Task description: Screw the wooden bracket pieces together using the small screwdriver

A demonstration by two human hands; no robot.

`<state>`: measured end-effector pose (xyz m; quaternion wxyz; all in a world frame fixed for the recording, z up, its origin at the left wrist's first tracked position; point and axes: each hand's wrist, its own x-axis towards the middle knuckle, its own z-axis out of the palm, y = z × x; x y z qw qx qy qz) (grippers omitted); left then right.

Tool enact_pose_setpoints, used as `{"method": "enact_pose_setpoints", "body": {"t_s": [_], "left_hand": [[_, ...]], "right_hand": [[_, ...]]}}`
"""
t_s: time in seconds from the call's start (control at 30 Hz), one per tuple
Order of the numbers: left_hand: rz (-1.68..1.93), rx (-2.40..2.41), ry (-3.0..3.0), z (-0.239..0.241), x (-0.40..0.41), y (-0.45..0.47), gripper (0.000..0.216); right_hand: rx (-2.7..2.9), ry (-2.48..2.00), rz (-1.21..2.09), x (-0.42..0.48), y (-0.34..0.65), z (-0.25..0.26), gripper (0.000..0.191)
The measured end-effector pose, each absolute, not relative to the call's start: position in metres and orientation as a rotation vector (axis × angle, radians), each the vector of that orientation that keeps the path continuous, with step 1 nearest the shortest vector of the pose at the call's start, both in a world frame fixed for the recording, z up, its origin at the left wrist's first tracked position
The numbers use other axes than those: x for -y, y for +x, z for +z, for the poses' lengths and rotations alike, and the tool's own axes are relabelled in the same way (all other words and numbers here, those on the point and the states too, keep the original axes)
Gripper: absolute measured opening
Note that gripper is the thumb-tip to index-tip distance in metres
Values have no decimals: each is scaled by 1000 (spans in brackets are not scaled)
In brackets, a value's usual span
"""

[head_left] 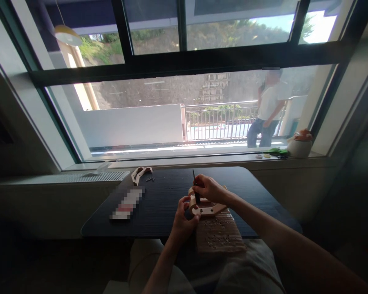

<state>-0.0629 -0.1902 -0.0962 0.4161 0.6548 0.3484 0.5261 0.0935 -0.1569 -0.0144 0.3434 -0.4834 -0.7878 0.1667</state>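
Between both hands [199, 204], wooden piece [206, 208]

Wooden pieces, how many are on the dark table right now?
2. One wooden piece is at the near edge, held by the left hand while the right hand holds a screwdriver on it. The other wooden piece lies at the far left corner. More may be hidden under the hands.

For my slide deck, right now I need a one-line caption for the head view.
Left hand steadies a wooden piece while right hand holds a screwdriver at a dark table.
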Motion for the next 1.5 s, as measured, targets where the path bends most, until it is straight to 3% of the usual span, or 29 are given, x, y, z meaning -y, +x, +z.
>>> {"method": "enact_pose_setpoints", "body": {"t_s": [0.5,1.5], "left_hand": [[1312,-872,1674,-100,189,-62,47],[1306,-839,1729,-97,191,-61,44]], "right_hand": [[2059,-1202,567,154,96,-20,17],[1968,-1263,490,149,101,-37,12]]}}
